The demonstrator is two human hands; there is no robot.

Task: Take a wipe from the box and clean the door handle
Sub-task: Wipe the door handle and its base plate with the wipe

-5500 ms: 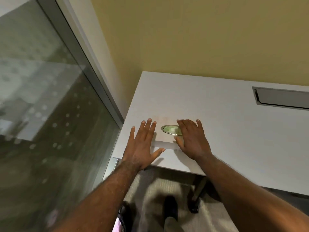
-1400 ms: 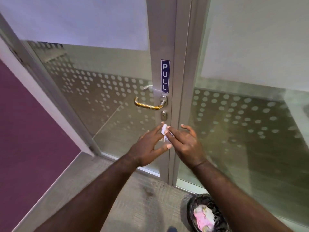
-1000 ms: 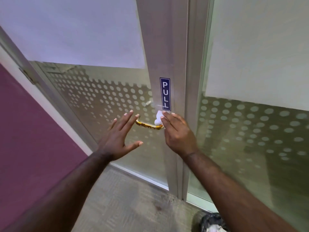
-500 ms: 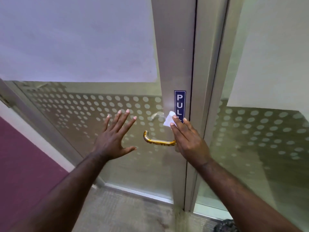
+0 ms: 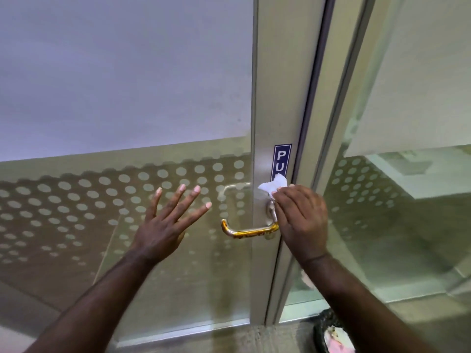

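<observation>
Right now the glass door (image 5: 122, 189) fills my view, shut in its frame. My left hand (image 5: 163, 225) hovers spread wide and empty near the glass, kept clear of the work. My right hand (image 5: 300, 220) pinches the wipe (image 5: 271, 187) against the base of the door handle (image 5: 248, 231), probably to start at the pivot.
</observation>
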